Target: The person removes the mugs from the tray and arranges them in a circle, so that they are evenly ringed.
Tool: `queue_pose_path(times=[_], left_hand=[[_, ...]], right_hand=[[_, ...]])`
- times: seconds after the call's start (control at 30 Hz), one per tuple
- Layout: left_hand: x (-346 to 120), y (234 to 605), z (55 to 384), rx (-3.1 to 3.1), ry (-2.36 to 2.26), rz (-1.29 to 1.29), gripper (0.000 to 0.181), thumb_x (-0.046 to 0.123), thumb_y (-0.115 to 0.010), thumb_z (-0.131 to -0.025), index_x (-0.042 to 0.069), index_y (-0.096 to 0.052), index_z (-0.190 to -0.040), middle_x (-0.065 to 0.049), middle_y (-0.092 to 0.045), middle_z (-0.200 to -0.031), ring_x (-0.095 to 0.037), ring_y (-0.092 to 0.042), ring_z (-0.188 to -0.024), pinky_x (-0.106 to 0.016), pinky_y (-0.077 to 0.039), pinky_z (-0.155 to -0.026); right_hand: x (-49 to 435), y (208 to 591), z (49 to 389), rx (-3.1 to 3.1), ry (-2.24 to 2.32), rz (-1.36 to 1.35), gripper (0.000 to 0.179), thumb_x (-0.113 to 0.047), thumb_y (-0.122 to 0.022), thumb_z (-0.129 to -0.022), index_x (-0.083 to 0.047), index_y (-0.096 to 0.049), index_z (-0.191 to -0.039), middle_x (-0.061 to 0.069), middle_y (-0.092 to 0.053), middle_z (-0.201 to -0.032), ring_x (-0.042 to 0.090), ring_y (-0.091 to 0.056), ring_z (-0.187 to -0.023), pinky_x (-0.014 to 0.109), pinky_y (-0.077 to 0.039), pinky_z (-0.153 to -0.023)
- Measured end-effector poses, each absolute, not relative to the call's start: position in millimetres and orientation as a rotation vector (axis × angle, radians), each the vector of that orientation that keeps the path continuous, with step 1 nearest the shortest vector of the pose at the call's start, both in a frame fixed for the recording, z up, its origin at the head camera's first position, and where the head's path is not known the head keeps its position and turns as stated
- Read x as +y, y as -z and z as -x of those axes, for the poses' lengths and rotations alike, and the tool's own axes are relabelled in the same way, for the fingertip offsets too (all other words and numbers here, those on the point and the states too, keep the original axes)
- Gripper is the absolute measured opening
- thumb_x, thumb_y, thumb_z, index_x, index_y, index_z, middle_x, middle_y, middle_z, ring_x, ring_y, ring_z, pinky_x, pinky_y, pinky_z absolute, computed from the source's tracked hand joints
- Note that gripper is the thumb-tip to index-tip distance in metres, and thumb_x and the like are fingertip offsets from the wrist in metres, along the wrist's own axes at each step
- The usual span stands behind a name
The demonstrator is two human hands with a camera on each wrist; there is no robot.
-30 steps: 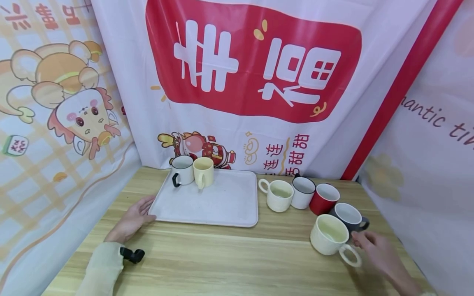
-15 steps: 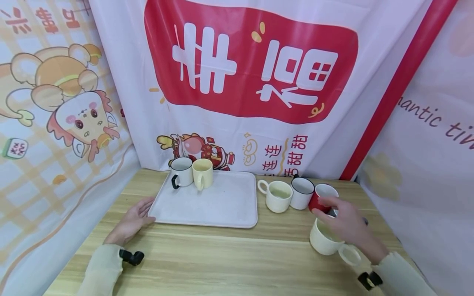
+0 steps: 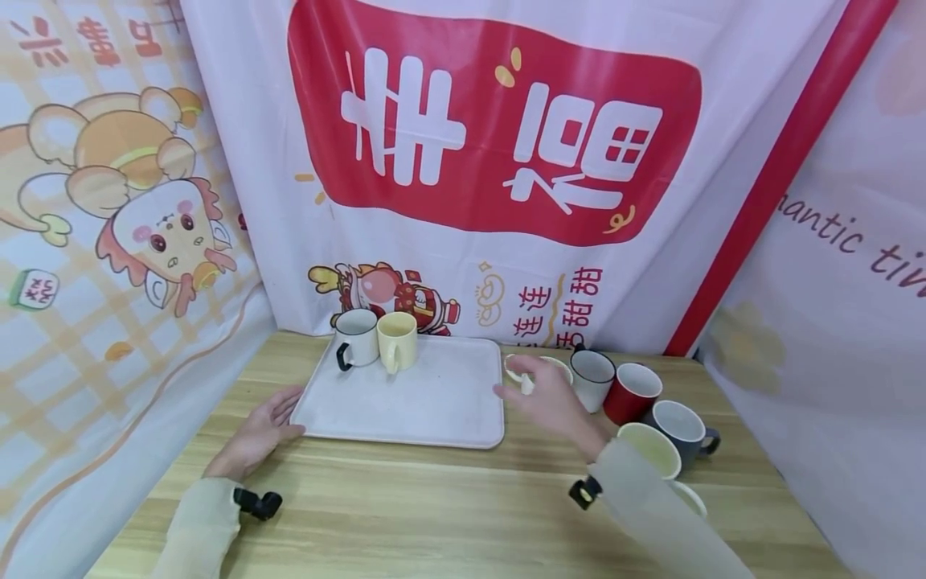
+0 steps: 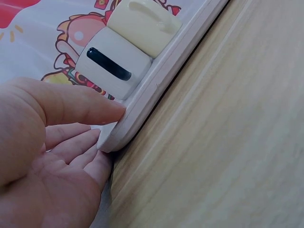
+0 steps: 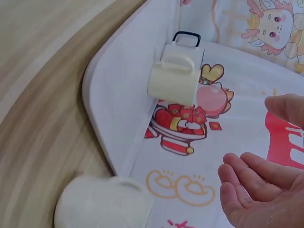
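Note:
My left hand (image 3: 256,430) touches the near left corner of a white rectangular tray (image 3: 427,398). Its thumb lies on the rim and its extended fingers rest along the side. On the tray's far left stand a white mug with a black handle (image 3: 358,339) and a pale yellow mug (image 3: 399,344), side by side. My right hand (image 3: 553,404) hovers over a cream mug (image 5: 102,205) just right of the tray, with thumb and fingers spread and nothing between them. In the head view the hand hides most of this cream mug.
Right of the cream mug stand a black-rimmed white mug (image 3: 593,384), a red mug (image 3: 631,394), a dark grey mug (image 3: 682,434) and a larger cream mug (image 3: 654,450), partly behind my right sleeve. A printed curtain (image 3: 492,273) hangs along the table's back edge.
My right hand has moved left and away from me, from beside the grey mug, over the larger cream mug, to the cream mug by the tray. The left hand stays at the tray corner.

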State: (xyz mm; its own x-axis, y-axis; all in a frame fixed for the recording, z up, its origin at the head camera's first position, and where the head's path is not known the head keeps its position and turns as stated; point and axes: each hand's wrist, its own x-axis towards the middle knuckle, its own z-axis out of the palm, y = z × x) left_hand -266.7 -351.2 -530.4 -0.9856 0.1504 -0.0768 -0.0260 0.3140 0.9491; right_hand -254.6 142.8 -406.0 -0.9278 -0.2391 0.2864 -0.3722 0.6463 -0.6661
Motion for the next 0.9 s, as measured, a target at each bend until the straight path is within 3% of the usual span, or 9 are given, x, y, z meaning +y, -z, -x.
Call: queue_pose_path(times=[0.33,0.63,0.9], left_hand=[[-354,533,269,2.431,-1.741,-0.132,0.089,-0.003,-0.063,-0.097,-0.005,-0.007,-0.167,-0.031,-0.011,-0.174,-0.048,-0.012,-0.163,-0.058,-0.017,-0.133],[-353,531,270,2.421,-1.745,-0.124,0.09,-0.004,-0.064,-0.097,-0.005,-0.007,-0.167,-0.031,-0.011,-0.174,-0.048,-0.013,-0.163,-0.059,-0.017,-0.133],[-353,531,271,2.432,-1.727,-0.101,0.091,-0.004,-0.064,-0.096,-0.004,-0.007,-0.167,-0.031,-0.013,-0.174,-0.049,-0.015,-0.162,-0.06,-0.019,-0.134]], right_hand=[[48,442,294,-2.661,-1.348,-0.567,0.052,-0.035,-0.078,-0.094,-0.007,-0.068,-0.136,0.013,-0.074,-0.134,0.031,-0.068,-0.126,0.049,-0.057,-0.114],[-10,475,321,-2.701,-1.502,-0.526,0.055,-0.036,-0.076,-0.097,-0.008,-0.064,-0.143,0.01,-0.07,-0.141,0.032,-0.063,-0.131,0.047,-0.057,-0.114],[-44,485,344,-2.593,-1.886,-0.215,0.061,-0.046,-0.077,-0.094,-0.014,-0.064,-0.144,0.005,-0.069,-0.142,0.024,-0.064,-0.132,0.045,-0.056,-0.116]])
